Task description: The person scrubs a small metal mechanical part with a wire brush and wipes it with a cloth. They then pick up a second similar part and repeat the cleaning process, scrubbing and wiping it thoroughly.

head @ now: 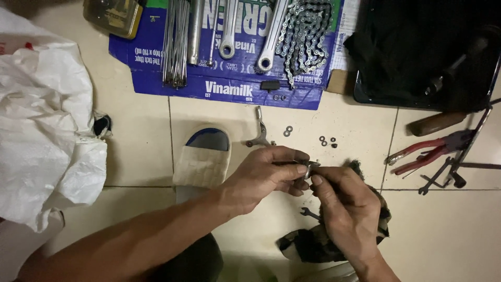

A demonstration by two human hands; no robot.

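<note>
My left hand [271, 172] and my right hand [347, 209] meet over the tiled floor. Together their fingertips pinch a small metal part [311, 167] with a bolt-like end. Under my right hand lies a dark, dirty rag [313, 243], and a small spanner [309, 212] rests on the floor beside it. A metal brake arm [260, 133] lies just beyond my left hand. Loose washers and nuts [327, 141] are scattered on the tile nearby.
A flattened blue cardboard box [229, 86] carries spokes, crank arms and a bicycle chain [305, 36]. Red-handled pliers [428, 151] and a dark metal frame lie right. A white sack [42, 120] fills the left. A sandal [203, 156] sits in the middle.
</note>
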